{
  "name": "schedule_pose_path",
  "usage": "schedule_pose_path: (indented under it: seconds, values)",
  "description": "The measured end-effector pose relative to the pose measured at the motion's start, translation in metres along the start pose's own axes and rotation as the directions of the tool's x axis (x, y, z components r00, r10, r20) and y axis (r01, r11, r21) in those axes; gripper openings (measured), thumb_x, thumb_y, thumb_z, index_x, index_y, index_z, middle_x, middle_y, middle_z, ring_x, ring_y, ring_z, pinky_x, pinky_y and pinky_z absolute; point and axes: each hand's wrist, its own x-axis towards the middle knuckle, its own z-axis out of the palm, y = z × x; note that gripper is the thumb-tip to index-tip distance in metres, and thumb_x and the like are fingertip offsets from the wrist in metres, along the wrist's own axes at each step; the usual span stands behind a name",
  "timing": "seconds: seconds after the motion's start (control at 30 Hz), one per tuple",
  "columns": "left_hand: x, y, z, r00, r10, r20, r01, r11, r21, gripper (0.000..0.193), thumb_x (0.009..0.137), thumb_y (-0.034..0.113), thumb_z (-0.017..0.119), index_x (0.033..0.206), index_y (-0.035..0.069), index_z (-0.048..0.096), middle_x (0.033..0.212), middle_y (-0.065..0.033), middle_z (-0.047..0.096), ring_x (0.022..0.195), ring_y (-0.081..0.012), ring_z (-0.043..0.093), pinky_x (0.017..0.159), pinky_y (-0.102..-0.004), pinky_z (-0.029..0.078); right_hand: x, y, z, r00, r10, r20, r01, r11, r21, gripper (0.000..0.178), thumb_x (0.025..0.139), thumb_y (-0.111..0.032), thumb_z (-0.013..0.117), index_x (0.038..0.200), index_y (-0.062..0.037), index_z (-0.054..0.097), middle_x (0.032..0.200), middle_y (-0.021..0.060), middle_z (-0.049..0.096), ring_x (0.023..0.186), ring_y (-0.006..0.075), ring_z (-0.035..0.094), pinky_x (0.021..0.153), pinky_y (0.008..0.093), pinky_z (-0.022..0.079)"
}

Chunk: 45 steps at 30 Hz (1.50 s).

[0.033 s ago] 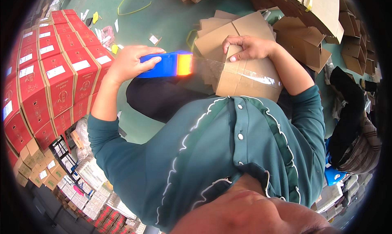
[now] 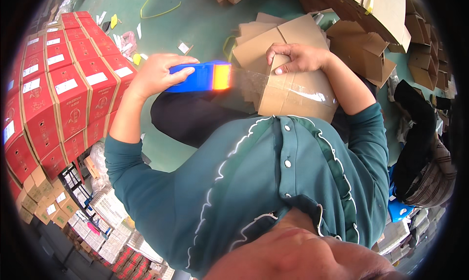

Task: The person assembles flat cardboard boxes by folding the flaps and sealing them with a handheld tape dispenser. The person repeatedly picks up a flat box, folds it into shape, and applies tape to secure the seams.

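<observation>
My left hand [image 2: 159,75] is closed round a blue tape dispenser [image 2: 199,80] with a glowing yellow-orange front end. From that end a strip of clear tape [image 2: 249,80] stretches to the near cardboard box [image 2: 281,100], where shiny tape runs along the top face. The box rests against my lap. My right hand [image 2: 303,58] grips the box's far edge, fingers bent over it and thumb on the upper face; the undersides of the fingers are hidden. Just beyond lie flattened brown cartons [image 2: 300,31], partly behind the box and my hand.
Stacked red boxes [image 2: 71,84] rise at my left. Folded cartons [image 2: 361,48] and a big cardboard sheet [image 2: 386,6] stand at the right. Paper scraps and a yellow strap [image 2: 161,15] lie on the green floor [image 2: 195,31]. Another person's dark-clothed leg [image 2: 415,119] shows at far right.
</observation>
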Motion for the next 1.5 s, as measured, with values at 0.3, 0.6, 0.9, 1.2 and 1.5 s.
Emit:
schedule_pose_path:
  seconds: [0.3,0.6,0.9,1.2,1.5]
  values:
    - [0.07,0.002,0.087,0.98,0.091,0.177,-0.113,0.986,0.122,0.038,0.091,0.04,0.057,0.114,0.012,0.07,0.098,-0.0158,0.071,0.09,-0.0337,0.067,0.08,-0.0415,0.052,0.003,-0.004,0.0,1.0,0.01,-0.011,-0.01,1.0,-0.02,0.032,0.09,-0.029,0.072,0.115,-0.0135,0.06,0.114,0.002,0.057,0.111,0.0191,0.053,0.099,0.0314,0.04]
    - [0.126,-0.021,0.169,0.907,-0.146,0.394,-0.205,0.664,0.719,0.027,0.085,0.034,0.064,0.088,0.011,0.076,0.08,-0.0153,0.071,0.078,-0.0346,0.069,0.072,-0.0427,0.055,0.001,-0.007,0.0,0.996,0.052,-0.067,-0.056,0.996,-0.067,0.046,0.085,-0.025,0.077,0.125,-0.0099,0.059,0.129,0.006,0.058,0.122,0.0214,0.052,0.106,0.0342,0.039]
    - [0.024,0.074,0.134,0.939,0.3,-0.172,-0.132,0.771,0.623,0.075,0.083,0.011,0.058,0.153,0.016,0.031,0.057,-0.0069,0.058,0.048,-0.0232,0.061,0.041,-0.0371,0.047,-0.033,-0.047,0.02,0.812,-0.144,-0.565,-0.315,0.707,-0.633,0.069,0.088,-0.015,0.066,0.149,-0.0092,0.034,0.149,0.0187,0.04,0.143,0.0351,0.032,0.113,0.0546,0.03]
    - [0.051,0.07,0.212,0.981,0.191,0.044,-0.168,0.709,0.685,0.09,0.084,0.013,0.058,0.155,-0.003,0.004,0.07,-0.0112,0.067,0.061,-0.0251,0.067,0.059,-0.0412,0.053,-0.061,-0.042,0.143,0.827,-0.127,-0.547,-0.415,0.518,-0.748,0.091,0.089,-0.059,0.055,0.152,-0.0013,0.025,0.16,0.0146,0.025,0.15,0.0282,0.018,0.12,0.0499,0.017]
    - [0.062,0.064,0.236,0.97,0.193,-0.151,-0.06,0.785,0.616,0.087,0.084,0.003,0.052,0.156,0.0,0.002,0.066,-0.0131,0.063,0.056,-0.0235,0.063,0.048,-0.0385,0.049,-0.129,0.03,0.141,0.111,-0.099,-0.989,-0.429,0.893,-0.137,0.08,0.095,-0.024,0.062,0.157,-0.0074,0.015,0.158,0.0196,0.026,0.147,0.0315,0.024,0.116,0.0423,0.025]
